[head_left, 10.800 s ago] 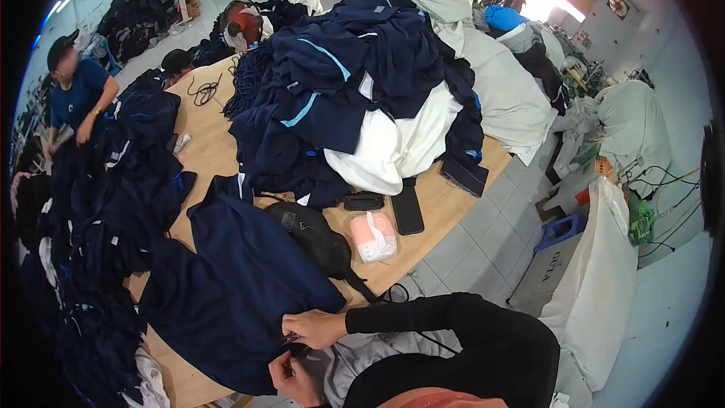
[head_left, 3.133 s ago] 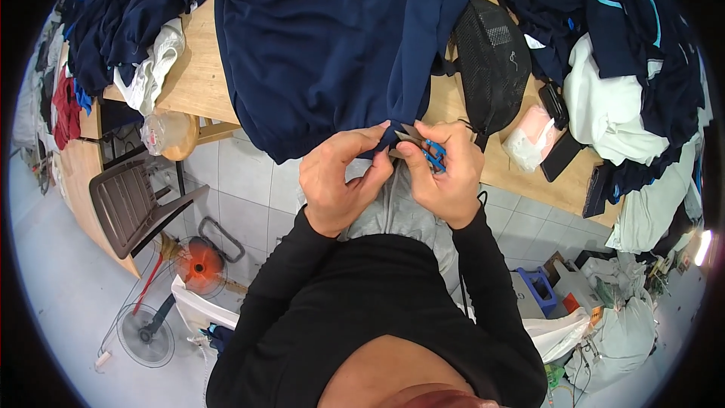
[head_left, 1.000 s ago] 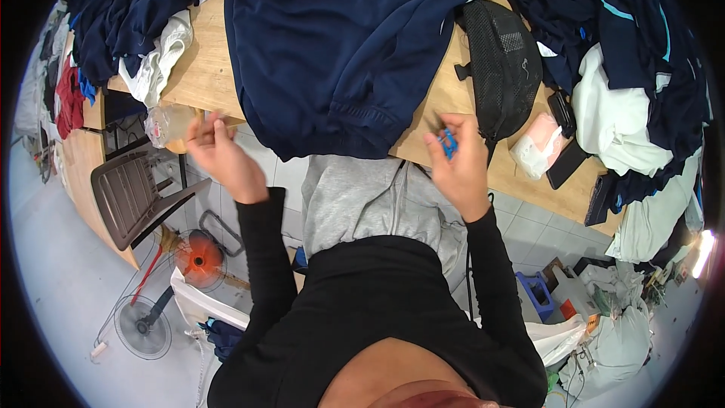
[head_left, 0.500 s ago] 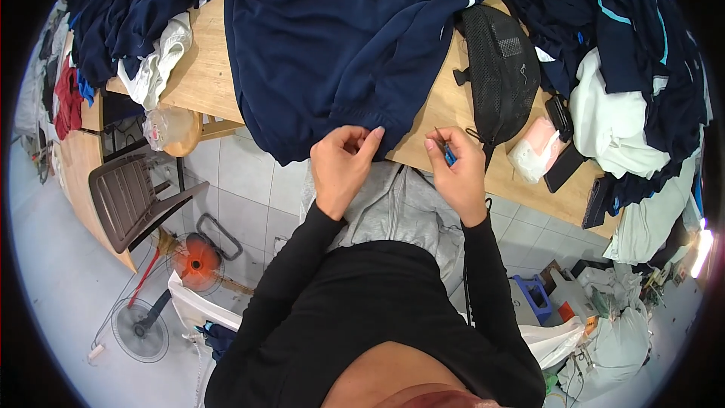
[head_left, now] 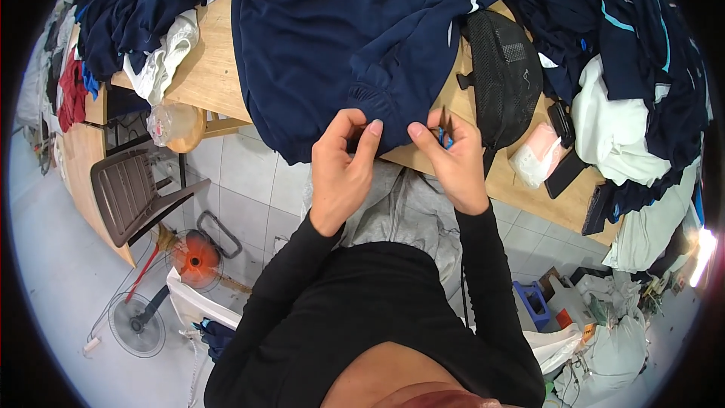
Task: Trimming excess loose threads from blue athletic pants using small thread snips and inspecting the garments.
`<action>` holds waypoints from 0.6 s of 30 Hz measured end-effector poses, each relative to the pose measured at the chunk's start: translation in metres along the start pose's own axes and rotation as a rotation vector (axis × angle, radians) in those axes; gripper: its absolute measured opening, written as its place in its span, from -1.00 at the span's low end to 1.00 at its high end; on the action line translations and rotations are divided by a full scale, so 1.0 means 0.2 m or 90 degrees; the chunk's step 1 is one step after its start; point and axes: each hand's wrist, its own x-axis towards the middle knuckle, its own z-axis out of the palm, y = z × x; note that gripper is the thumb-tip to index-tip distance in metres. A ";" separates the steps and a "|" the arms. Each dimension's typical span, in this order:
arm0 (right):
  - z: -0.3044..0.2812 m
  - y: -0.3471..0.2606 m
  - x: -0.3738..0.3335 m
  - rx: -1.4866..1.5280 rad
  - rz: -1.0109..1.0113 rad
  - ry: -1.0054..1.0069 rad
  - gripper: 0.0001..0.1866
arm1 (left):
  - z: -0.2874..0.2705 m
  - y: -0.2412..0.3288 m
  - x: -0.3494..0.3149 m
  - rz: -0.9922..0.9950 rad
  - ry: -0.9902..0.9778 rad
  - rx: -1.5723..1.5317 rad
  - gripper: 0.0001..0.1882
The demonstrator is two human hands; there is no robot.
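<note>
Since half a second ago both hands have closed in on the near edge of the navy garment [head_left: 332, 38], the left hand [head_left: 343, 170] now pinching its ribbed cuff between thumb and fingers while the right hand [head_left: 453, 162] grips a small blue-handled snipper [head_left: 444, 136] just beside that cuff. The garment lies spread over the wooden table [head_left: 215, 53], its edge hanging toward the person's lap. A black mesh bag [head_left: 502, 75] rests right of the hands, with a brown plastic chair [head_left: 128, 193] on the floor to the left.

Both hands [head_left: 400, 159] pinch the navy garment's [head_left: 340, 38] hem at the wooden table [head_left: 208, 53] edge.
</note>
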 end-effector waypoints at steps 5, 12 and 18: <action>-0.01 -0.15 -0.06 -0.018 -0.058 -0.008 -0.75 | -0.06 0.15 -0.03 -0.122 -0.056 -0.200 -0.83; -0.01 -0.18 -0.12 -0.185 -0.312 0.186 -0.86 | -0.06 0.21 -0.06 -0.051 -0.081 -0.236 -0.64; 0.10 -0.17 -0.17 -0.320 -0.419 0.183 -0.63 | -0.02 0.19 -0.10 0.056 -0.053 -0.099 -0.59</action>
